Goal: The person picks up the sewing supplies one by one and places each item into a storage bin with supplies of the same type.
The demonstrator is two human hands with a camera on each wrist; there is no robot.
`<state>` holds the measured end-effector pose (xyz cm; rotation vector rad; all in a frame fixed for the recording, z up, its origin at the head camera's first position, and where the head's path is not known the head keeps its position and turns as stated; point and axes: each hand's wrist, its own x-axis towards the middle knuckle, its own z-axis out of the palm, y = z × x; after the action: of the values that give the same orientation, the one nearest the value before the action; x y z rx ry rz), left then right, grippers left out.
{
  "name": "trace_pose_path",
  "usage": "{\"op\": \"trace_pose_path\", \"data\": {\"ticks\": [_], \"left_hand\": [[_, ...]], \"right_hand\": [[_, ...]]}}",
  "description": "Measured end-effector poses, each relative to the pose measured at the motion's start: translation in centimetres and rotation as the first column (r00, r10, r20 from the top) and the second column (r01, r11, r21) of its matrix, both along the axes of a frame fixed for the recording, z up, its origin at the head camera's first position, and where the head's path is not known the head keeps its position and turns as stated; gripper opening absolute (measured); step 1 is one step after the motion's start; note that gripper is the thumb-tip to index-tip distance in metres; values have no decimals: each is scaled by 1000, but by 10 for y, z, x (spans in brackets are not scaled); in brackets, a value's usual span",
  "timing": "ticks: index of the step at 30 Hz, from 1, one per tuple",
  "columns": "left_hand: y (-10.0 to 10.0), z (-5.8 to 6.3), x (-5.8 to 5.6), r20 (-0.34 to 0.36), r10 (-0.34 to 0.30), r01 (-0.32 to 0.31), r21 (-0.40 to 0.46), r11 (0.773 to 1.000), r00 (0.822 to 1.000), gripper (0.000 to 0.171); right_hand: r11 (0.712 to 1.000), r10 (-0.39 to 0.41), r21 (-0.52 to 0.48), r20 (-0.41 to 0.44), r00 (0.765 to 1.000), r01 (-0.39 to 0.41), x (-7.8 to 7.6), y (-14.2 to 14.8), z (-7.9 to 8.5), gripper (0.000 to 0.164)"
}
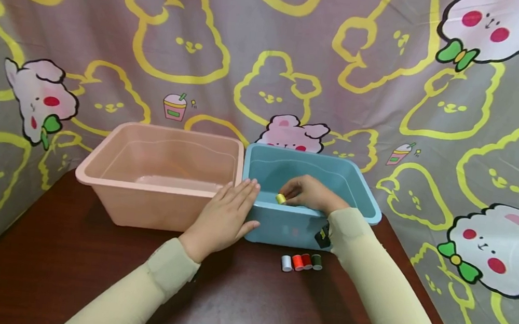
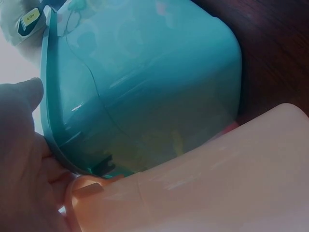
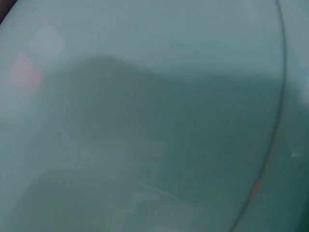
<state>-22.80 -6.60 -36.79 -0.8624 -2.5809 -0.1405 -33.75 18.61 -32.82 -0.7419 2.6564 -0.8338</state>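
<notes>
My right hand reaches over the front rim of the blue plastic tub and pinches a yellow thread spool between its fingertips, at the tub's mouth. With fingers straight, my left hand rests on the rims where the pink plastic tub and the blue one meet. In the left wrist view that hand lies along the two rims. On the table before the blue tub stand a white spool, an orange spool, a red spool and a dark green spool. The blue tub's wall fills the right wrist view.
Both tubs stand side by side on a dark brown wooden table. Behind and beside them hangs a curtain printed with cartoon bears and rabbits. The pink tub's inside shows bare walls and floor.
</notes>
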Motion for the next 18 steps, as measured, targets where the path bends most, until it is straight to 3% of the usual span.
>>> {"op": "trace_pose_path", "data": {"ticks": [10, 18], "left_hand": [[1, -2, -1, -21, -2, 2, 6, 1000, 1000, 77], [1, -1, 1, -6, 5, -5, -1, 1000, 1000, 77]], "right_hand": [[1000, 7, 20, 7, 1000, -7, -1, 2, 0, 21], [1000, -2, 23, -70, 998, 4, 0, 3, -2, 26]]}}
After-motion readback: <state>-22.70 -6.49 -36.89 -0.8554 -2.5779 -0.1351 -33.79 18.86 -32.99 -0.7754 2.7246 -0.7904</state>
